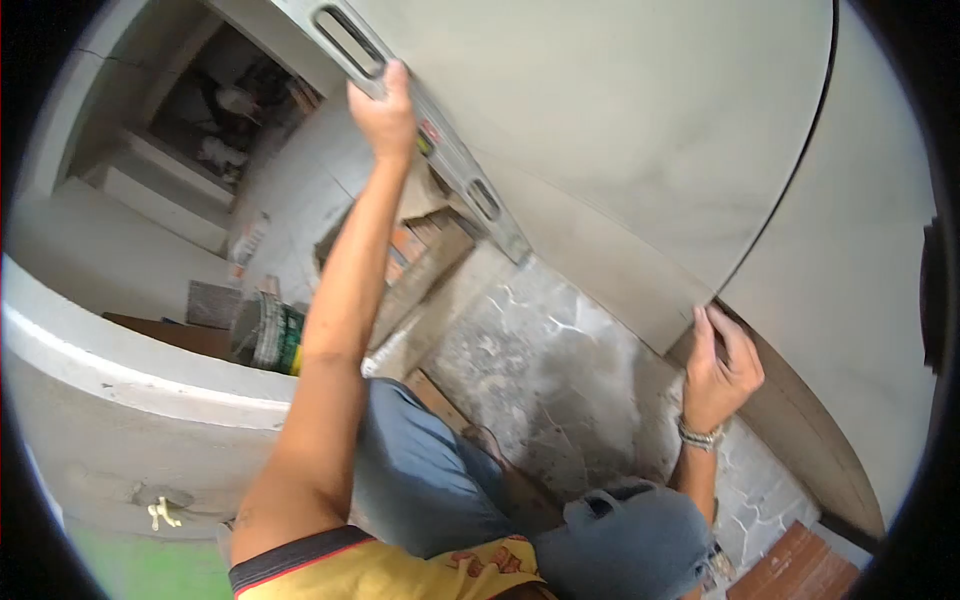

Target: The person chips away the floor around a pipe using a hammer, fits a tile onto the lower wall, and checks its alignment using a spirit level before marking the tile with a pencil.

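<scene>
My left hand grips a long grey spirit level near its upper slot, thumb over the edge. The level stands slanted in view along the left edge of a large pale panel. At the panel's lower right corner is my right hand, fingers bent and pressed together beside a dark seam. Whatever its fingertips hold, if anything, is too small to make out. A watch is on the right wrist. Right of the seam stands a second pale panel.
Below lies a patterned stone floor. A torn box of tiles stands behind my left forearm, with a bucket to its left. A white-edged low wall runs along the left. Brown boards lie at bottom right.
</scene>
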`<action>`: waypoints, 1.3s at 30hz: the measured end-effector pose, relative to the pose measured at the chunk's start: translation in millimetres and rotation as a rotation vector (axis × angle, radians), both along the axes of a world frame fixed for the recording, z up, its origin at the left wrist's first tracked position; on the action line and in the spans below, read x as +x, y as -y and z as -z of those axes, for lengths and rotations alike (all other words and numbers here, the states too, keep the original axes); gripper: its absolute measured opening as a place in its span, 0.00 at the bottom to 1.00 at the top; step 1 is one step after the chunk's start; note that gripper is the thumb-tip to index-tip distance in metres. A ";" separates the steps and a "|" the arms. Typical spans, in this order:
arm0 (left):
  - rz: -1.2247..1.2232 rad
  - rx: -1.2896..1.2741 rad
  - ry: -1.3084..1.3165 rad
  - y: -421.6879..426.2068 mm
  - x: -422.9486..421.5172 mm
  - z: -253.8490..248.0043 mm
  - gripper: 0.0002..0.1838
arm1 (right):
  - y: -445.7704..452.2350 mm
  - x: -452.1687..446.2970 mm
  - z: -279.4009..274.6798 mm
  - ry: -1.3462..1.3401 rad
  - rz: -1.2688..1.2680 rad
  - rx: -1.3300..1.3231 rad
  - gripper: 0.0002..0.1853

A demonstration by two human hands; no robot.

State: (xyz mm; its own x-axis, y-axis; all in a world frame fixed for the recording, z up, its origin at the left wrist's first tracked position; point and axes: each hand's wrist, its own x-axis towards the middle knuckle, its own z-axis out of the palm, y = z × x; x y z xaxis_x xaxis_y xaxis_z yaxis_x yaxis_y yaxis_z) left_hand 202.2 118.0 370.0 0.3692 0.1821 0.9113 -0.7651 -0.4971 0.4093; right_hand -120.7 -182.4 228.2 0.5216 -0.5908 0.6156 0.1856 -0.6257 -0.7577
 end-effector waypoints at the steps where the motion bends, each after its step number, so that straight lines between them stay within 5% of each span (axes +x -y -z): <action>1: 0.002 -0.009 0.003 1.6 0.7 1.3 0.19 | -0.4 1.9 -1.5 -0.011 -0.003 0.016 0.06; 9: -0.004 0.041 0.050 -12.8 19.8 5.9 0.21 | 3.9 3.9 1.9 0.015 -0.019 -0.001 0.06; 15: 0.210 -0.054 -0.003 -5.0 14.3 5.4 0.21 | 4.4 6.5 7.0 0.050 0.016 -0.046 0.05; 26: 0.379 -0.118 -0.130 67.0 -76.2 15.6 0.16 | 5.6 7.7 9.3 0.044 0.016 -0.020 0.06; 34: 0.244 0.204 -0.196 126.0 -171.0 -1.4 0.19 | 9.2 8.8 12.5 0.090 -0.030 -0.060 0.05; 39: 0.587 0.372 0.194 154.5 -170.8 2.1 0.18 | 10.1 8.2 11.5 0.110 -0.061 -0.058 0.06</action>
State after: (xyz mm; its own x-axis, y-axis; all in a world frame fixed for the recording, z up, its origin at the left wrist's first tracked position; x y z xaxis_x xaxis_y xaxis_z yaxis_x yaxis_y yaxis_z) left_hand 31.4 -36.5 368.0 0.1364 -0.3322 0.9333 -0.9905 -0.0621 0.1226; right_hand -112.4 -192.5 216.7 0.4835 -0.5215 0.7031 0.3046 -0.6528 -0.6936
